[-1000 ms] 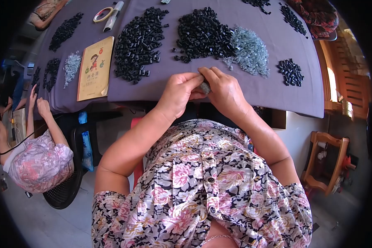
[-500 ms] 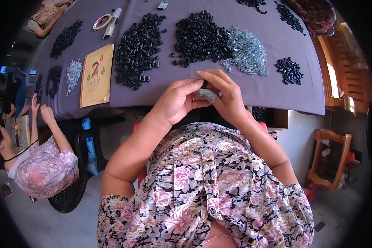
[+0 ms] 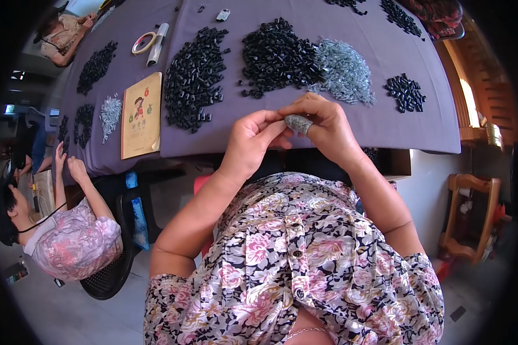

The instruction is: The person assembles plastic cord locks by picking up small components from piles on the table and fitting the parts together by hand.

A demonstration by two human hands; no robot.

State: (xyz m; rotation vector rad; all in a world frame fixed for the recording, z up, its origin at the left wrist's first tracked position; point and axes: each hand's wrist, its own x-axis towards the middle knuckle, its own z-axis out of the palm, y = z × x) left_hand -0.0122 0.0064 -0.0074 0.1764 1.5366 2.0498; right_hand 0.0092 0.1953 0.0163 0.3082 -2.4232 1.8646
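Note:
My left hand (image 3: 252, 137) and my right hand (image 3: 329, 124) meet at the table's near edge, fingertips pressed together. Both are closed in a pinch. Whatever lies between the fingertips is hidden by the fingers. A grey speckled wrap (image 3: 299, 123) covers the thumb of my right hand. Just beyond the hands lie a large heap of black, tube-like pieces (image 3: 279, 57) and, touching its right side, a heap of clear, pale small pieces (image 3: 344, 72). Another black heap (image 3: 194, 80) spreads out to the left of these.
A yellowed booklet (image 3: 142, 118) lies left on the purple-grey tablecloth (image 3: 224, 142), below a tape roll (image 3: 144, 43) and a clear cylinder (image 3: 157, 45). A smaller black pile (image 3: 406, 94) is at right. Another person (image 3: 75, 241) sits at left; one more (image 3: 63, 37) is farther off.
The fingers have shifted around each other. A dark bit visible between the fingertips before is now hidden. The wrapped thumb has turned and risen slightly. The whole view has shifted a little.

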